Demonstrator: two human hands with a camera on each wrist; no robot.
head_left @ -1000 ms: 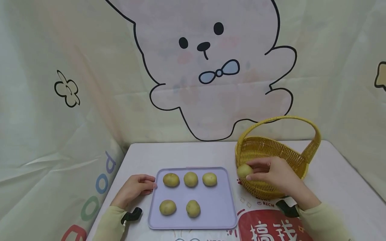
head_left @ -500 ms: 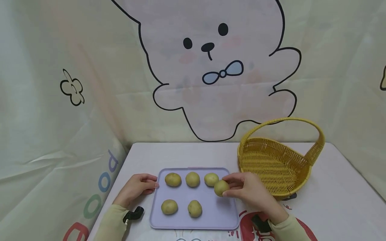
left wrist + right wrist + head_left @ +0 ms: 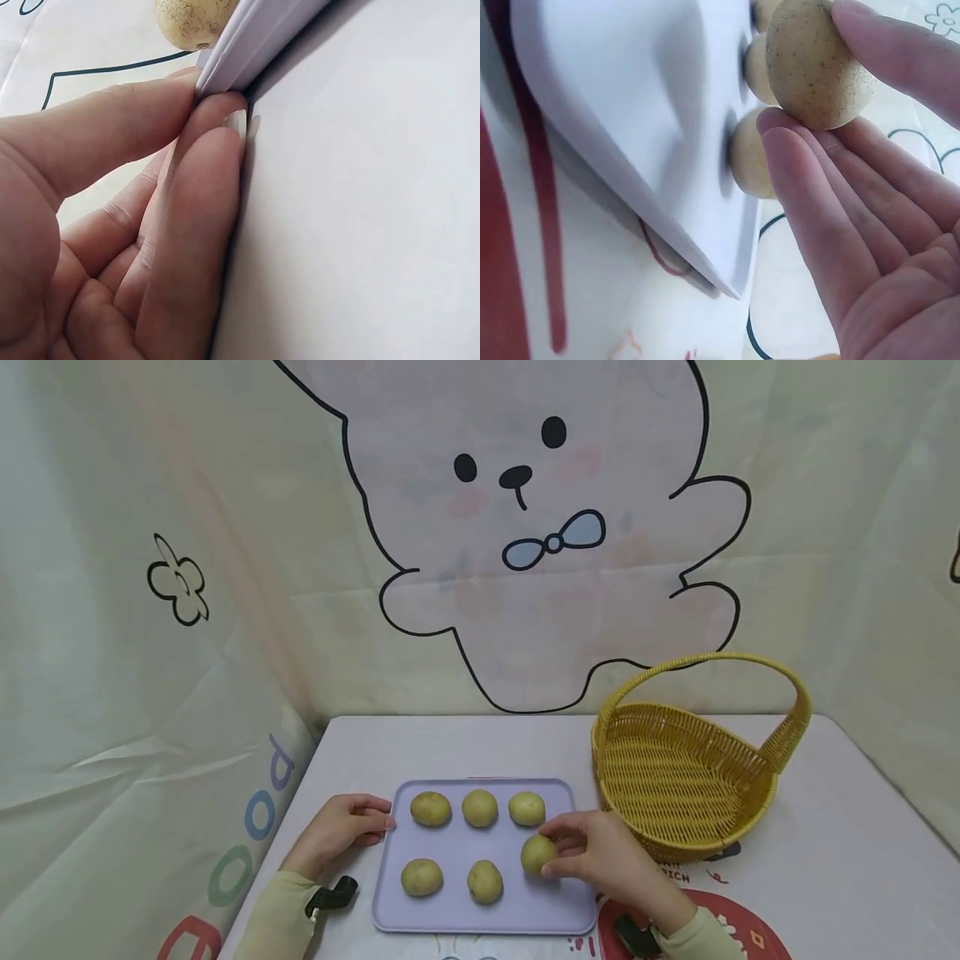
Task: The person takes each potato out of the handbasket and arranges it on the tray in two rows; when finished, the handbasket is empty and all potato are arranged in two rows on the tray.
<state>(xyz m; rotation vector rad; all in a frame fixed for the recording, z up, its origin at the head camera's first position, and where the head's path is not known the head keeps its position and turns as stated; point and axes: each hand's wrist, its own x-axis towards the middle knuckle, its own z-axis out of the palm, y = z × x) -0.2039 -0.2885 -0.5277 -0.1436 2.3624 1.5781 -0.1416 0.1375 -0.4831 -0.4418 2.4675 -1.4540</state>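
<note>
My right hand pinches a small round potato between thumb and fingertips, over the right part of the lilac tray. In the right wrist view this potato appears held just above the tray surface. Three potatoes lie in the tray's back row, the rightmost potato close behind the held one. Two more sit in the front row, one potato just left of the held one. At the tray's left rim, my left hand pinches the edge, thumb on top and fingers against the outside, as the left wrist view shows.
A yellow wicker basket with a tall arched handle stands right of the tray, no potato visible inside. The white table has a red printed patch at front right. A curtain with a cartoon bear hangs behind.
My right hand has carried the potato from the basket leftward over the tray, then slightly lower and nearer the front row. The left hand has stayed at the tray's left rim.
</note>
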